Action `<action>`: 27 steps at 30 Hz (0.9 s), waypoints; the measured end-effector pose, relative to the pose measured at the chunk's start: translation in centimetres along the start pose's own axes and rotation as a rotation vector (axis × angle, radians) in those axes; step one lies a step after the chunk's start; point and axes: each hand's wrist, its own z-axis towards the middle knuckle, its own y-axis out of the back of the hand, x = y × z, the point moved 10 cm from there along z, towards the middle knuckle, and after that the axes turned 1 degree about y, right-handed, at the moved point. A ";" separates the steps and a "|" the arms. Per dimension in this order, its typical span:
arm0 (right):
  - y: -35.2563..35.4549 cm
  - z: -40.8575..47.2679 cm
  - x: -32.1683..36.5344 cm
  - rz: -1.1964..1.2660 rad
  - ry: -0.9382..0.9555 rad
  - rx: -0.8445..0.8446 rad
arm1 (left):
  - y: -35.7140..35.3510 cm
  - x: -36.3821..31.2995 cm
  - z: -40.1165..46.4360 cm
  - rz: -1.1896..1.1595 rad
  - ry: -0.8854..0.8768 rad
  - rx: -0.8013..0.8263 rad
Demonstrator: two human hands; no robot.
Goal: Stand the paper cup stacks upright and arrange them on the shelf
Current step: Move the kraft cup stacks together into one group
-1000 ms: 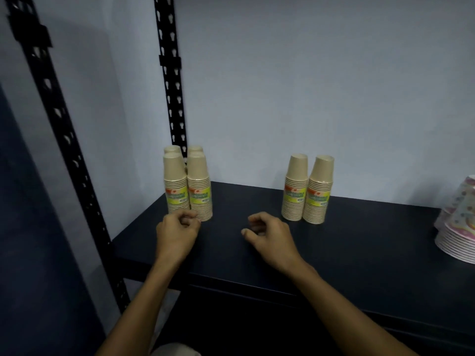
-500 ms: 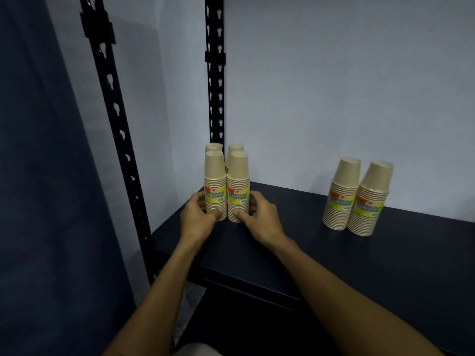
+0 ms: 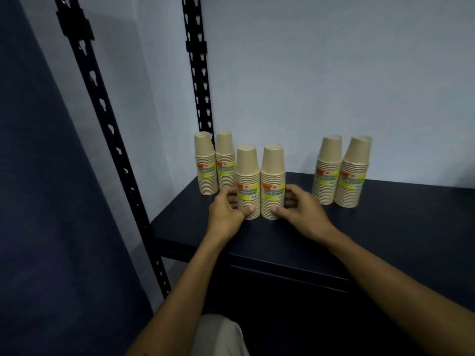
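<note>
Several tan paper cup stacks with yellow-green labels stand upright on the dark shelf (image 3: 385, 227). Two front stacks stand side by side: my left hand (image 3: 226, 211) grips the left one (image 3: 247, 173) near its base, and my right hand (image 3: 299, 210) grips the right one (image 3: 273, 173). Behind them at the back left corner stand two more stacks (image 3: 205, 163) (image 3: 225, 160). To the right, a further pair (image 3: 327, 170) (image 3: 354, 173) stands near the wall, leaning slightly.
Black slotted shelf uprights rise at the front left (image 3: 102, 119) and back left (image 3: 199, 80). A pale wall (image 3: 334, 73) backs the shelf. The shelf's front edge (image 3: 257, 258) runs below my hands.
The two front stacks have come forward and to the right, away from the back pair, with both hands holding them. The view has shifted.
</note>
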 end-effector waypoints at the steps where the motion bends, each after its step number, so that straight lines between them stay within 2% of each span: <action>1: 1.2 -0.8 -0.3 -0.004 -0.006 -0.011 | -1.2 -0.3 -0.2 -0.014 -0.006 0.031; 12: 12.6 -7.2 -3.6 -0.093 -0.078 -0.203 | -13.2 -4.1 -2.8 -0.060 -0.037 0.285; 20: 14.9 -7.9 -5.2 -0.059 -0.140 -0.283 | -15.7 -4.4 -2.4 -0.096 -0.036 0.279; 27: 14.8 -7.4 -5.7 -0.057 -0.183 -0.327 | -15.4 -4.6 -2.4 -0.024 -0.061 0.222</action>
